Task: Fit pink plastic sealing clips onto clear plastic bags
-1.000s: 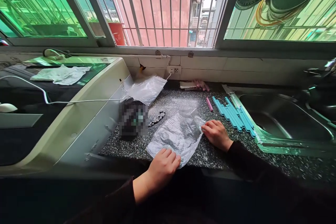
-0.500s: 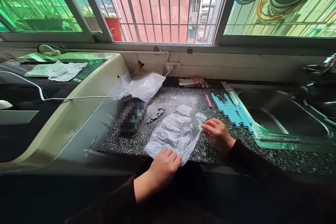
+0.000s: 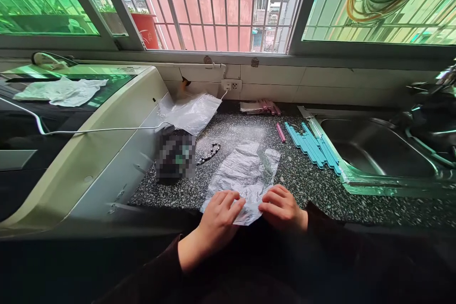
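A thin, crinkled clear plastic bag lies spread on the speckled dark counter, its near end at the counter's front edge. My left hand is over the bag's near left part, fingers bent and closed on the film. At the near right edge, my right hand pinches the plastic between thumb and fingers; its fingertips are partly hidden. Only a short stretch of film separates the two hands. Just beyond the bag to the left is a string of dark and pale beads.
Several blue sealing clips and a pink one lie right of the bag, before the steel sink. More pink clips rest by the wall. Left are a blurred-out dark object, another plastic bag and a pale appliance.
My right hand has moved down and left from the bag's right side to its near edge. My left hand has risen slightly. The view has shifted a little.
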